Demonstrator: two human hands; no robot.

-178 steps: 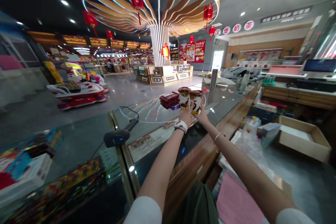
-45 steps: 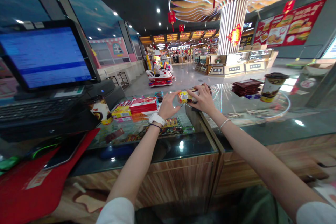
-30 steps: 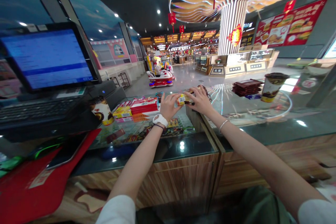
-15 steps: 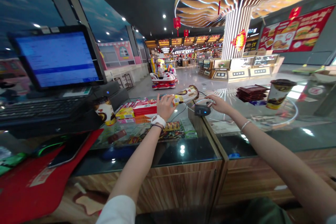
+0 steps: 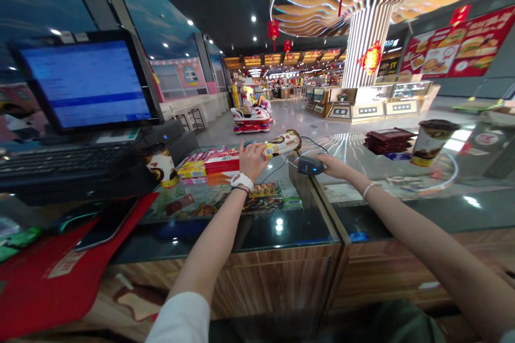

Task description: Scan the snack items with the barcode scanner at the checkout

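My left hand (image 5: 252, 161) grips a brown and white cup (image 5: 284, 143) that lies tipped on its side, lid end pointing right, above the glass counter. Around the handle of a black barcode scanner (image 5: 309, 165) my right hand (image 5: 335, 166) is closed. The scanner shows a small blue light, and its head is just below and right of the cup. Left of my left hand lie red and yellow boxes (image 5: 219, 162). A similar cup (image 5: 161, 165) stands beside the keyboard.
At the left are a lit monitor (image 5: 86, 83), a keyboard (image 5: 60, 169) and a phone (image 5: 108, 223) on a red mat (image 5: 44, 284). To the right, dark red packets (image 5: 389, 142) are stacked beside a lidded cup (image 5: 432, 142). A cable runs behind the scanner.
My right hand has closed around the scanner's handle, where its fingers were reaching before. The cup in my left hand has shifted slightly left. The view has moved a little.
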